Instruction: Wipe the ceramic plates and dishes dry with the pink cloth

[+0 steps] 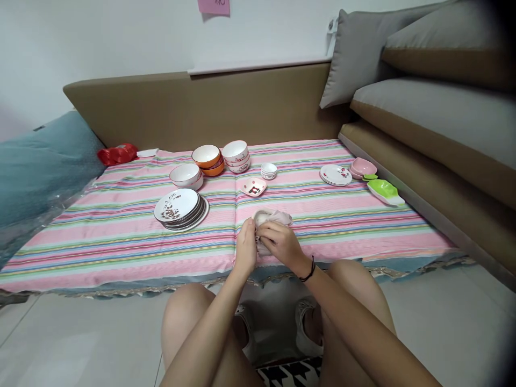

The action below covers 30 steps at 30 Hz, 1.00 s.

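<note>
Pale bowl point(264, 215) sits just below frame centre, mostly covered by my hands. Looks small and round; can't tell depth. Left hand point(246, 248) is curled against its left side, gripping the wall, far fingers hidden. Right hand point(282, 244) is half curled, fingertips bunched on a pinkish cloth point(284, 217) at the bowl. Can't tell if any fingertip touches bare bowl.

Handling, my read: glazed ceramic — light, stiff, slick, chips if knocked. Best hold is the side wall with thumb near the rim; cloth should add friction. Cloth is thin, limp, wrinkled, flopping out to the right.

Around it: shallow pink-spotted dish point(253, 187) with rounded corners just above, nested white cups point(269, 171) beyond that. Left of centre, glossy dark-edged plates point(177, 206), stacked. Right side, shiny green dish point(382, 189). All on a soft striped spread point(121, 215) — slightly rumpled, forgiving under ceramics.
</note>
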Tool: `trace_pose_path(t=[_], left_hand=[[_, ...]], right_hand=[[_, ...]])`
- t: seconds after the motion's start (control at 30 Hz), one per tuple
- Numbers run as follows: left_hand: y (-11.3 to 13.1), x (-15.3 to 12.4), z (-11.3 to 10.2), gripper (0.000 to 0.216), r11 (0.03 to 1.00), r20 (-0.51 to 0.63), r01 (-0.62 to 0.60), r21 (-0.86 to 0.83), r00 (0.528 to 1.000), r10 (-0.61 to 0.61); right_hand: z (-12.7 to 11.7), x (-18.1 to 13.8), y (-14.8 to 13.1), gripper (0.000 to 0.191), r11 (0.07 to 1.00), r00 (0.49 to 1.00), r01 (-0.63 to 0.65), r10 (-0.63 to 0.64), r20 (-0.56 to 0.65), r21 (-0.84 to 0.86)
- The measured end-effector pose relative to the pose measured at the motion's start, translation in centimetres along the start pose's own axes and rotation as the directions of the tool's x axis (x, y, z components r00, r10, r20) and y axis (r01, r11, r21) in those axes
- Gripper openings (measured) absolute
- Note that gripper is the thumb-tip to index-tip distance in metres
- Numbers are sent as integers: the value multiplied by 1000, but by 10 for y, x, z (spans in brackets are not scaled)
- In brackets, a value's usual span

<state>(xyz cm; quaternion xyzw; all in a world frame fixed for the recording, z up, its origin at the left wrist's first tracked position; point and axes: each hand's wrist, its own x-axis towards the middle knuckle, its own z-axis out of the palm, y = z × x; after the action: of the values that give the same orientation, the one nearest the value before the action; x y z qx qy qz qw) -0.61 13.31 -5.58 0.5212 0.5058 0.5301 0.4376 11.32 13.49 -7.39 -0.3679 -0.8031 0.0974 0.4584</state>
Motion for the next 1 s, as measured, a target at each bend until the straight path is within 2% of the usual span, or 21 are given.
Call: trace_pose_path(t=[0.13,0.23,0.3,0.37,0.43,0.53,0.6,0.73,0.87,1.0], left_hand=[[3,-1,1,28,1000,84,6,-11,996,-5],[1,0,0,30,1000,60,30,7,998,-30],[-2,1,-2,33,998,5,45,43,999,-45],[-6,3,-3,34,996,-52,49,75,998,-46],[-12,5,-4,35,995,-100,59,79,994,-51],[-20,8,-4,38,996,-116,85,28,990,-81],[-22,9,-2,37,996,-85,83,-13,993,-84],[-17,10,2,36,995,-61,91,-36,994,-93],[-10,10,1,42,990,-116,135,-43,983,-140],[-7,12,-4,44,994,-178,90,-57,979,-99]], right_hand=[[-3,3,0,22,971,994,-94,80,-75,-220],[-8,6,-1,19,928,993,-104,118,19,-359],[-10,6,-1,17,928,982,-78,134,130,-365],[-11,5,-2,17,966,965,-60,120,233,-251],[-8,4,-2,20,997,959,-71,79,271,-39],[-2,5,0,25,966,981,-84,37,190,244],[2,5,3,25,956,992,-82,52,114,282],[1,4,5,31,995,997,-77,75,35,65],[-8,4,0,38,975,993,-8,34,111,-224],[-14,5,-5,35,940,993,10,32,116,-341]])
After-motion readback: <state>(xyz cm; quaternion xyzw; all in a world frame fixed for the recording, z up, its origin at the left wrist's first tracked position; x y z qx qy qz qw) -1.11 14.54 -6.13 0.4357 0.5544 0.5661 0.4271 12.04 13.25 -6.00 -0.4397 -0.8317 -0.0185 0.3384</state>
